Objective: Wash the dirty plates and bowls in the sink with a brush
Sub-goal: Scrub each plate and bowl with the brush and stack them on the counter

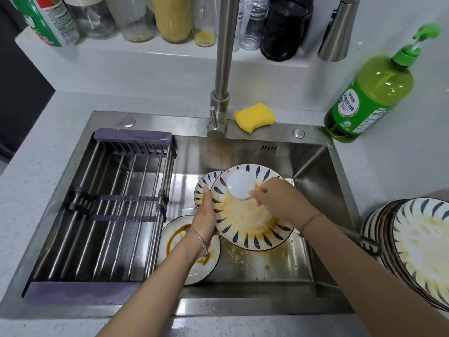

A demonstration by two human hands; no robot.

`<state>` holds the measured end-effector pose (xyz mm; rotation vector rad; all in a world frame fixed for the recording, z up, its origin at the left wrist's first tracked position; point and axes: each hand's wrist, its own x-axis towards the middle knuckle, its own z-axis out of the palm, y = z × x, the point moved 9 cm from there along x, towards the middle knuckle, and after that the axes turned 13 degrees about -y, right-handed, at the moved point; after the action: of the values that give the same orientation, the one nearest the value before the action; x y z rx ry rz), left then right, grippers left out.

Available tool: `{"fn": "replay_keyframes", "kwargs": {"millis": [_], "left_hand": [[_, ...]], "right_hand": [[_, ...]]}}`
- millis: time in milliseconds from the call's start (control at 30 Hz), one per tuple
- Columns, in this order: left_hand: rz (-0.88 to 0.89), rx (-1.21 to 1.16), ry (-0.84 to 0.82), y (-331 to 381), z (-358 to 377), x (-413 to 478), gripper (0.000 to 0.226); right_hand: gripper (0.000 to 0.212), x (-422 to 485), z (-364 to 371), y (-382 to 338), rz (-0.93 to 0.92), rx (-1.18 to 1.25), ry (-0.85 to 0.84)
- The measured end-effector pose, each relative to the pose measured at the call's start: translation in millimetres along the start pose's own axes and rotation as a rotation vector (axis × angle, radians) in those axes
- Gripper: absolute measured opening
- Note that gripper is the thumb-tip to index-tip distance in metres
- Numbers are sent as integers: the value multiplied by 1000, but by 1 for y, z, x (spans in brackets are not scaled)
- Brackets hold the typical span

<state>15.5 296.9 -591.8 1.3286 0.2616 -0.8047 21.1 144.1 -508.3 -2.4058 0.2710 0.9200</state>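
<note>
Scrubbing sauce-smeared blue-leaf plate mid-sink, left hand fingers clamped on its 9 o'clock rim, right hand fingers pinching round white brush near 12 o'clock; next likely sweeping brush across yellow residue, then rinsing.

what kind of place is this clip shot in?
Most likely a home kitchen, at the sink. A steel sink with a faucet holds dirty patterned plates, a green dish soap bottle stands on the counter, and food jars line the ledge behind.
</note>
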Motion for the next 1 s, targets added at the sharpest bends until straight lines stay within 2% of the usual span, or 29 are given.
{"fn": "replay_keyframes", "kwargs": {"millis": [67, 133, 300, 467, 500, 633, 700, 833, 933, 1000], "left_hand": [[-1, 27, 16, -1, -3, 3, 72], [-5, 26, 33, -1, -4, 3, 67], [-8, -41, 8, 0, -4, 1, 59], [-12, -6, 12, 0, -3, 2, 62], [-19, -33, 14, -2, -1, 1, 64], [2, -56, 25, 5, -1, -1, 62], [20, -21, 29, 9, -1, 1, 62], [24, -33, 24, 4, 0, 5, 61], [29, -43, 18, 2, -1, 5, 56], [23, -18, 9, 3, -1, 6, 56]], "right_hand": [[37, -5, 14, -7, -14, -75, -72], [38, -4, 26, -15, -49, -51, -105], [36, 13, -1, 3, -23, 175, 114], [39, 8, 17, -11, -48, 160, -74], [39, 9, 17, -12, -52, 171, -65], [41, 15, -5, 5, 18, 246, 187], [41, 14, 0, 5, 30, 294, 224], [39, 17, 31, -6, 3, 626, -12], [37, 18, 23, 2, 27, 769, 58], [37, 18, 28, 0, 27, 773, 24]]}}
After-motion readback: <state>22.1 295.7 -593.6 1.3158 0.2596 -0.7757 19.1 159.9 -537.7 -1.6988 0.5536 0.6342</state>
